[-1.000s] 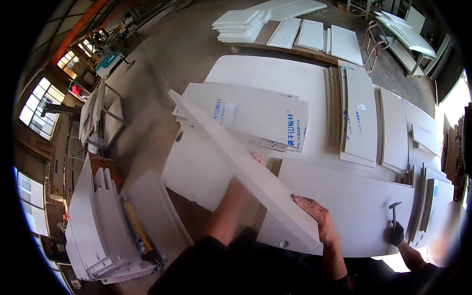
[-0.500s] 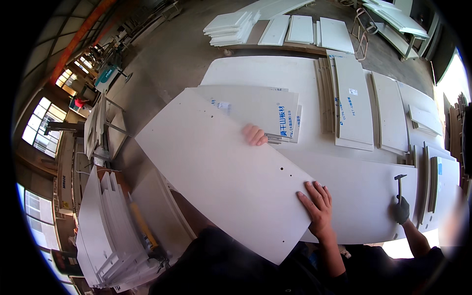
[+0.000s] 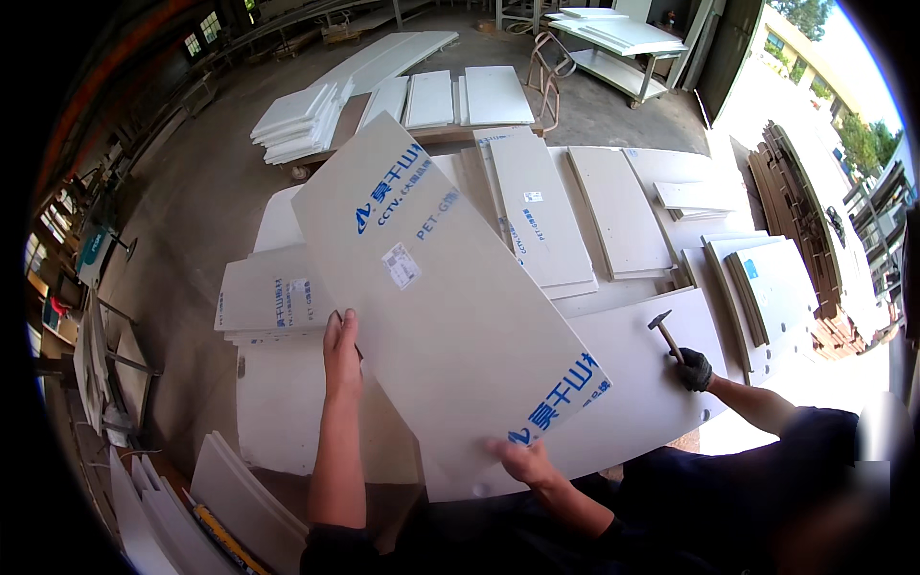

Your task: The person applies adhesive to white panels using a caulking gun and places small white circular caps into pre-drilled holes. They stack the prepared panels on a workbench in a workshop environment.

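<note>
I hold a large pale rectangular panel [image 3: 441,287] with blue printing and a small label, tilted up over the white work table [image 3: 652,383]. My left hand [image 3: 341,343] grips its left long edge. My right hand [image 3: 517,458] clasps its near lower corner. Under the panel lies a short stack of similar panels [image 3: 264,302], and another white board [image 3: 287,412] sits below that.
At the right, another person's gloved hand [image 3: 693,369] holds a hammer [image 3: 663,331] over the table. More panels [image 3: 546,206] lie across the table, stacks [image 3: 297,120] rest on the floor beyond, white boards [image 3: 230,498] lean at lower left, and a rack [image 3: 613,43] stands far back.
The panel has been turned over, its printed face now up, and swung toward the far right. My left hand shifted to the left edge, my right hand to the near corner.
</note>
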`<state>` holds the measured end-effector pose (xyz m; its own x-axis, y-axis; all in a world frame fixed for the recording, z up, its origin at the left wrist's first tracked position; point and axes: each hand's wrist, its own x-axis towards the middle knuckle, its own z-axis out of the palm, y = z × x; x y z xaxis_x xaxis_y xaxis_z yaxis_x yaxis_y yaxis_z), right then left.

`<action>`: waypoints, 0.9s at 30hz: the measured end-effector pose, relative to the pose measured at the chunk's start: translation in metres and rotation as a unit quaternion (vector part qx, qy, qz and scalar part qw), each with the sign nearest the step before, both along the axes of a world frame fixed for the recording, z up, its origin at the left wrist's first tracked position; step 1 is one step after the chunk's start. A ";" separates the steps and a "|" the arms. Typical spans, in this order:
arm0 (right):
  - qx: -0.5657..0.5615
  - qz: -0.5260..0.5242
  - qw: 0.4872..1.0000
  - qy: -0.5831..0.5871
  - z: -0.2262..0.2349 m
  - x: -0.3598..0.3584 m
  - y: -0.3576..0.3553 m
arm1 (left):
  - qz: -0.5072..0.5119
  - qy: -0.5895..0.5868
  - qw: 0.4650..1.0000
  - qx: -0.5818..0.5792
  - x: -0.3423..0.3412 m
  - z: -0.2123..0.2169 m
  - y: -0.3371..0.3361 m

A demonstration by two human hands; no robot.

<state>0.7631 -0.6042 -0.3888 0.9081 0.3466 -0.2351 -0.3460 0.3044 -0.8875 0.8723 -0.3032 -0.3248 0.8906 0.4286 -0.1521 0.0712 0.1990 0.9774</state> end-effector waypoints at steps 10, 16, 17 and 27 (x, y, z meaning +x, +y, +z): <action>0.226 -0.247 0.942 0.012 -0.066 0.180 -0.052 | -0.043 0.090 0.994 0.042 -0.062 -0.095 0.016; 0.194 -0.247 0.949 0.037 -0.085 0.275 -0.058 | 0.027 0.226 0.973 -0.034 -0.121 -0.179 0.064; 0.180 -0.256 0.949 0.023 -0.094 0.296 -0.058 | 0.038 0.238 0.970 -0.042 -0.114 -0.178 0.069; -0.004 -0.065 0.990 0.128 -0.073 0.241 0.031 | 0.230 0.212 0.909 -0.275 0.047 -0.260 0.122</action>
<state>1.0040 -0.5729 -0.4621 0.8554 0.2269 -0.4656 -0.5178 0.3539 -0.7789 0.9196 -0.1816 -0.5843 0.4474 0.4952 -0.7447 0.2046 0.7540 0.6242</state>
